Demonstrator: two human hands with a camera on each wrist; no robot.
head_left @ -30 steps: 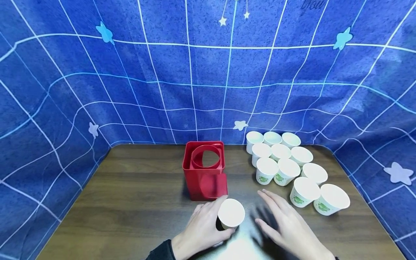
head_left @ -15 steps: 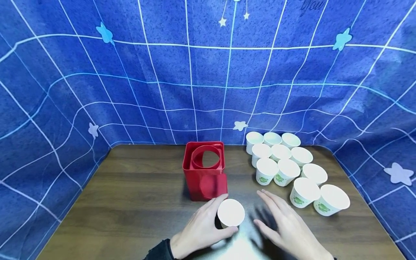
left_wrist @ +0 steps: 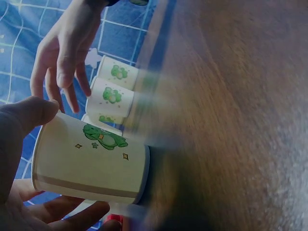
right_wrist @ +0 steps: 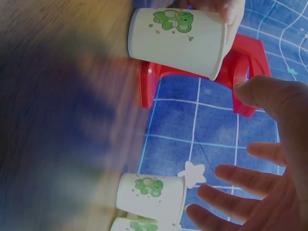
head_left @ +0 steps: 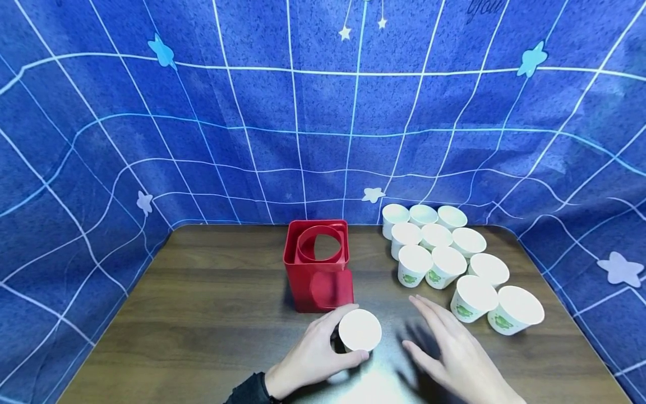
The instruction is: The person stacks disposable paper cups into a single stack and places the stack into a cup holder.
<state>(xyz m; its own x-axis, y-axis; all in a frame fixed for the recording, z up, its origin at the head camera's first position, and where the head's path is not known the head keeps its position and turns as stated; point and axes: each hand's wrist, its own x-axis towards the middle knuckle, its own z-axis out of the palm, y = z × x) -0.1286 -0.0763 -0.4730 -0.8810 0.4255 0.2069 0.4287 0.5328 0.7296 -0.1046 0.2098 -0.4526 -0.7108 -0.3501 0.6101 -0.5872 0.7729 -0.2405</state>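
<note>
**Left hand grips one paper cup in front of a red holder**

The paper cup [head_left: 359,330] is white, tapered and smooth, with a rolled rim and a green cartoon print on its side, seen in the wrist views. It stands upright on the dark wood-grain table [head_left: 202,314], near the front edge, just in front of the red holder [head_left: 318,266]. The left hand [head_left: 308,359] curls round it from the left, thumb on the far side and fingers on the near side, so the cup sits at the hand's fingertips.

The right hand [head_left: 449,353] hovers just right of the cup, fingers spread and straight, holding nothing and not touching the cup.

The red holder is one glossy plastic cube with rounded corners, a round ring opening on top and a cut-out in its front face.

To the right stands a cluster of cups [head_left: 444,264] of the same kind, eleven in all, upright and packed close, running from the far right toward the near right. A blue cloth [head_left: 323,123] with white grid lines and stars hangs behind and beside the table.
</note>
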